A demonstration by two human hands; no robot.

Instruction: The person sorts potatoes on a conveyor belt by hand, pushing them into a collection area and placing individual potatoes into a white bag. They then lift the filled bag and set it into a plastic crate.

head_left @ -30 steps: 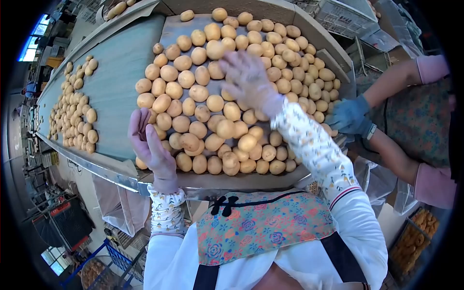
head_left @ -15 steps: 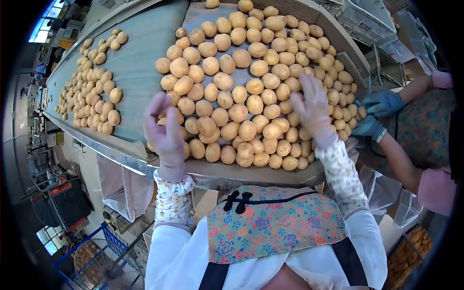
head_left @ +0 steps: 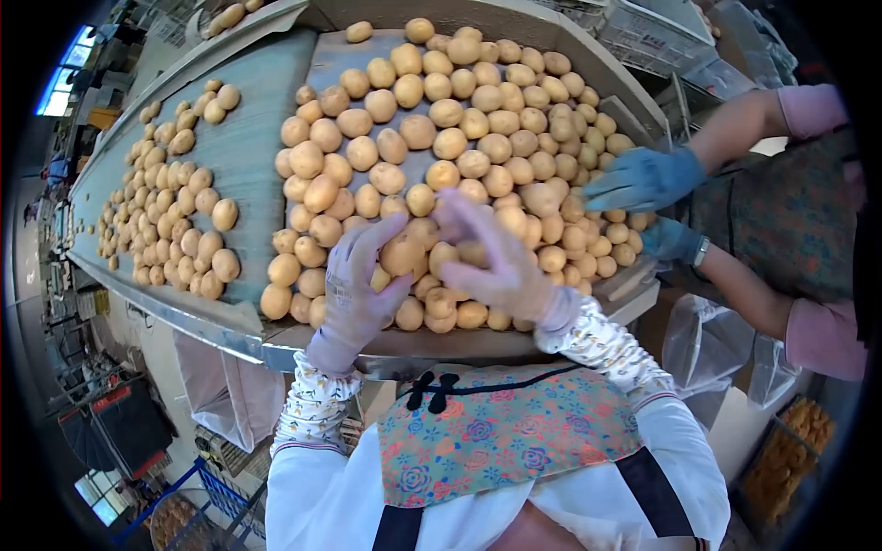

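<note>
The grey belt (head_left: 239, 138) runs away from us to the upper left. On its near end lies the heap of potatoes (head_left: 478, 119), packed edge to edge down to the metal rim (head_left: 413, 354) at our waist. A looser batch (head_left: 175, 211) sits further up the belt, apart from the heap. At the right a co-worker reaches in over the heap's edge, the upper blue glove (head_left: 643, 179) stretched flat and the lower blue glove (head_left: 671, 241) just below it.

Our forearms rise out of patterned sleeves and angle inward, so both pale-gloved hands meet over the near part of the heap. Our right hand (head_left: 501, 271) lies palm down with the wrist bent and the fingers spread, pointing up-left across several potatoes. We cannot tell whether it grips any of them. Our left hand (head_left: 358, 289) is turned on edge, fingers curled over the top and thumb below, grasping one potato (head_left: 401, 254). That potato is among the heap's front rows, just beside the right hand's fingers.
</note>
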